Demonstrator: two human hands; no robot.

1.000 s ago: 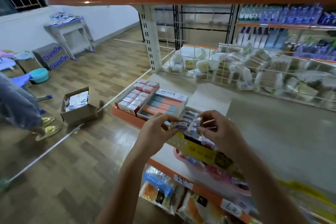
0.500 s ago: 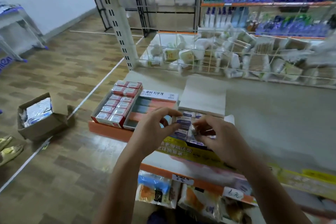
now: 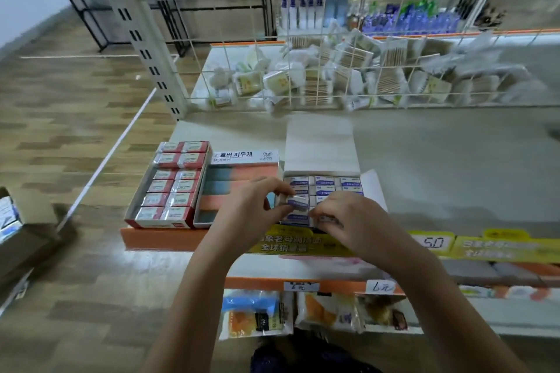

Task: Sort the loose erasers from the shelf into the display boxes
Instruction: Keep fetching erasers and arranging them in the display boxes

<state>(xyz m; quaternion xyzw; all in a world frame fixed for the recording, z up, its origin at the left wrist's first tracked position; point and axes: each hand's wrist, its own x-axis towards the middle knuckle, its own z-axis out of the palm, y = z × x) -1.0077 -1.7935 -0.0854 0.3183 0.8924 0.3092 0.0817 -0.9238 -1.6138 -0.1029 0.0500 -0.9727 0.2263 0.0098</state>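
Nearest, below both wrists, bagged snacks (image 3: 256,313) hung under the lower shelf edge, with handwritten price tags (image 3: 380,286) just above them. Both hands met over the front lip of the grey shelf (image 3: 439,166). Left hand (image 3: 251,209) pinched a single purple-and-white eraser (image 3: 298,202) between thumb and fingers; its long axis ran left-right, slightly tilted, label face toward the camera. Right hand (image 3: 353,221) had curled fingertips pinching a second small piece (image 3: 325,219) at the box's front edge; too blurred to tell what exactly. The two hands were nearly touching, eraser between them.

Directly under and just beyond the hands sat the white display box (image 3: 371,188), its lid flap standing up behind, holding rows of purple erasers (image 3: 324,181) lying flat, long axes left-right. Left of the left hand: a box of pink and blue erasers (image 3: 239,174) with Korean lettering on the back flap, then a red box of wrapped erasers (image 3: 172,182) further left, also laid left-right.

Far beyond the hands, a wire basket (image 3: 303,76) held bagged cotton swabs.
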